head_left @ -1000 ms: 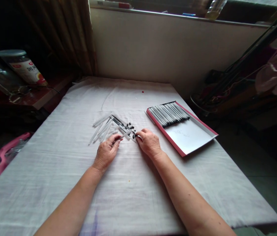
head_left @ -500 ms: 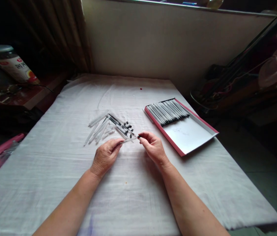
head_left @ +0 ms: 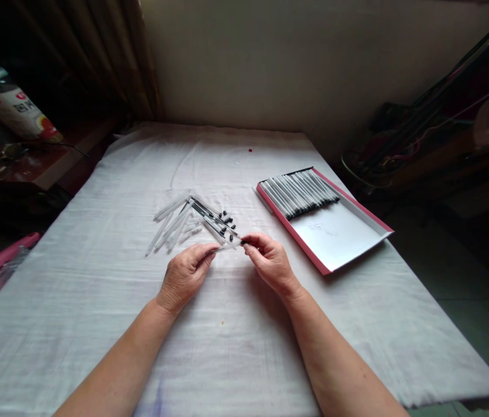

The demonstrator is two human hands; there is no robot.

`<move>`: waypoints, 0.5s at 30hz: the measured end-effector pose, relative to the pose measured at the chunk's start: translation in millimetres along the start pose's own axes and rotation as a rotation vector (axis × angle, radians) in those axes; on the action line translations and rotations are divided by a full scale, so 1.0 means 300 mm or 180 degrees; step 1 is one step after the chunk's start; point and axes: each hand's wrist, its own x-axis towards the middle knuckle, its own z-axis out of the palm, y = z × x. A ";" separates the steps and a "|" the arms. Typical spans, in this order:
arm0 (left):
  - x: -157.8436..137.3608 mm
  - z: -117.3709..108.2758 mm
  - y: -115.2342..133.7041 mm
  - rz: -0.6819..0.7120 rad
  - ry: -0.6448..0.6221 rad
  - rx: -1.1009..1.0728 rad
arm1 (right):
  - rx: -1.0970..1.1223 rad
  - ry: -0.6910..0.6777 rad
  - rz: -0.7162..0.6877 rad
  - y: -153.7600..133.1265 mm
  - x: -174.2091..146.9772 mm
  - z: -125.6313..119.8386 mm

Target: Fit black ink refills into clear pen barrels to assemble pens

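My left hand (head_left: 187,275) is closed, thumb and fingers pinching a clear pen barrel (head_left: 228,247) that points to the right. My right hand (head_left: 271,262) pinches a small black pen part (head_left: 243,242) at the barrel's right end; whether it is seated in the barrel I cannot tell. Just beyond my hands lies a loose pile of clear pen barrels (head_left: 172,205) and thin dark ink refills (head_left: 204,211). Several small black pen pieces (head_left: 228,220) are scattered at the pile's right side. One refill reaches close to my right fingertips.
A shallow red-edged box (head_left: 344,246) stands at the right with a row of pens (head_left: 300,191) in it. The table's white cloth (head_left: 96,289) lies beneath everything. A tiny red piece (head_left: 250,150) is at the back. Jars (head_left: 18,110) and a pink-handled item (head_left: 1,269) are left.
The view has shifted slightly downward. Both hands keep their pinch in nearly the same place, and the black part now shows less between my right fingers.
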 end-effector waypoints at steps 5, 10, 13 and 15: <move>0.001 -0.002 0.001 0.0139 0.0049 0.0099 | -0.0638 -0.0120 -0.0350 -0.015 0.003 -0.024; -0.001 0.001 0.003 0.0227 0.0030 0.0149 | -0.1303 -0.0199 -0.0554 -0.021 0.005 -0.032; -0.003 0.003 0.005 0.0258 -0.0011 0.0138 | -0.1622 -0.0232 -0.0443 -0.011 0.004 -0.031; -0.004 0.004 0.005 0.0281 -0.0037 0.0125 | -0.1651 -0.0269 -0.0309 -0.006 0.003 -0.032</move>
